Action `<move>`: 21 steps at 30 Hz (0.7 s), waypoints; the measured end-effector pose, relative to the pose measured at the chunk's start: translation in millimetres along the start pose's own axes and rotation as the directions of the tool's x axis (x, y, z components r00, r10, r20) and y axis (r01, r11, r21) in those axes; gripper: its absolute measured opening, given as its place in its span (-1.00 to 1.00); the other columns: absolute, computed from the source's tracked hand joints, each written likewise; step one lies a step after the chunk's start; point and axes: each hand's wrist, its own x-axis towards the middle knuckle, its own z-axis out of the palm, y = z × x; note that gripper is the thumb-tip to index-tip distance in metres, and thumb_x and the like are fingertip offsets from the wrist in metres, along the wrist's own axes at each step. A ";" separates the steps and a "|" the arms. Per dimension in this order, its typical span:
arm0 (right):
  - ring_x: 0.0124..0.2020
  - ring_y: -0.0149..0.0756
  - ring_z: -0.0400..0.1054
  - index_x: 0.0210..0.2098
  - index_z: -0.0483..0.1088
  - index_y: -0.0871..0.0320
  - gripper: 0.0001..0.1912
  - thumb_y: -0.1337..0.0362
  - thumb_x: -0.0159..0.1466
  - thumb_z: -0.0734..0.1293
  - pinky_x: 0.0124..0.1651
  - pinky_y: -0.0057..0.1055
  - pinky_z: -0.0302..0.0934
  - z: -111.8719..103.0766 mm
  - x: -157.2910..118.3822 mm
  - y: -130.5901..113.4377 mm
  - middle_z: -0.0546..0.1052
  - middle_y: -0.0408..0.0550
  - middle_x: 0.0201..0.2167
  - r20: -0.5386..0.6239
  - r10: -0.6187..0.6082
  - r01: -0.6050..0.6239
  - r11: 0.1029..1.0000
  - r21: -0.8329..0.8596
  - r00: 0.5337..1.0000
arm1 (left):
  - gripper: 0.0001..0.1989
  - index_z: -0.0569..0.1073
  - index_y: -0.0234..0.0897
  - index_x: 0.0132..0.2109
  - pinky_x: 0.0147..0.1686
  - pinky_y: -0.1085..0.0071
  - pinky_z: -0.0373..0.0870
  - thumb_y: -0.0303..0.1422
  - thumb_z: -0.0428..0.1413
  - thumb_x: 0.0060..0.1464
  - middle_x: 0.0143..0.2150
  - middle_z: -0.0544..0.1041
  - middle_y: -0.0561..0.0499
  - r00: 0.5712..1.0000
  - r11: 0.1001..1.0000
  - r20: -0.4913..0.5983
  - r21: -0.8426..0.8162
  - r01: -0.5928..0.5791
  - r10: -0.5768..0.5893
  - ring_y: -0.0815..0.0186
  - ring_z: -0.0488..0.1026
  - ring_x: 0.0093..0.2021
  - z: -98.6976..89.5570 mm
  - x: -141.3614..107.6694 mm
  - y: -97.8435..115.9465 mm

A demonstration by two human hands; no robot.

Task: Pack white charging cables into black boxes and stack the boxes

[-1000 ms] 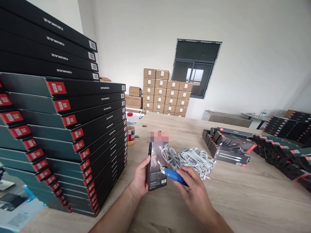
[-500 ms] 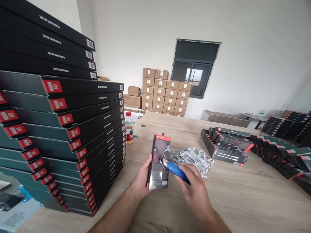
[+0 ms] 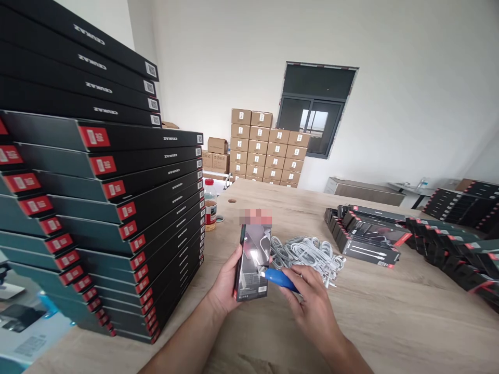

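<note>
A slim black retail box (image 3: 255, 249) with a picture of cables on its face is held tilted up by my left hand (image 3: 225, 285), which grips its left edge. My right hand (image 3: 310, 296) is closed around a blue utility knife (image 3: 279, 279). The knife's tip lies over the lower part of the box's face; whether it touches the surface I cannot tell. Just behind my right hand, a tangled heap of grey-white cables (image 3: 307, 255) lies on the table. The box's top end is blurred by a pixelated patch.
A tall stack of black boxes with red labels (image 3: 156, 223) rises at the left. A red-capped bottle (image 3: 210, 205) stands beside it. More black retail boxes (image 3: 366, 236) lie at the right of the wooden table (image 3: 390, 311). Brown cartons (image 3: 268, 148) are piled against the wall.
The blue knife has moved left and slightly down across the box's face. The box stays in my left hand, and the view has shifted a little.
</note>
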 end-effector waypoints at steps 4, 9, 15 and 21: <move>-0.14 -0.11 0.42 0.05 0.46 0.03 -0.74 0.25 0.39 0.29 -0.10 -0.16 0.37 1.4 -1.9 0.9 0.52 0.03 -0.12 0.013 0.016 -0.016 1.000 -0.004 1.000 | -0.49 0.49 -0.44 0.15 -0.05 0.23 0.52 -0.11 -0.06 0.34 -0.11 0.67 -0.25 1.000 1.000 0.003 0.018 -0.025 0.025 0.06 0.65 -0.13 0.5 -1.2 0.8; -0.13 -0.11 0.42 0.06 0.45 0.02 -0.74 0.25 0.40 0.29 -0.10 -0.16 0.37 0.9 -1.6 1.1 0.51 0.03 -0.12 0.014 0.008 -0.008 1.000 0.000 1.000 | -0.49 0.50 -0.45 0.14 -0.06 0.26 0.52 -0.11 0.00 0.31 -0.11 0.68 -0.25 0.999 0.999 0.026 0.034 -0.025 0.024 0.06 0.65 -0.12 -1.0 -0.3 0.2; -0.15 -0.12 0.43 0.07 0.46 0.01 -0.73 0.23 0.40 0.28 -0.13 -0.16 0.37 0.8 -0.9 3.0 0.51 0.02 -0.14 0.010 -0.007 0.007 1.000 -0.009 1.000 | -0.44 0.50 -0.47 0.14 -0.10 0.24 0.54 -0.07 -0.03 0.31 -0.14 0.68 -0.25 1.000 0.999 -0.004 0.036 0.001 -0.001 0.06 0.65 -0.16 0.8 -0.3 1.0; -0.14 -0.12 0.42 0.07 0.44 0.04 -0.73 0.23 0.41 0.29 -0.11 -0.15 0.36 0.4 -1.1 6.1 0.51 0.03 -0.12 0.018 -0.027 0.027 0.999 -0.017 0.999 | -0.44 0.51 -0.48 0.11 -0.12 0.24 0.54 -0.06 -0.04 0.31 -0.16 0.68 -0.26 1.000 1.000 -0.016 0.023 -0.001 0.001 0.05 0.65 -0.16 3.8 -1.0 2.7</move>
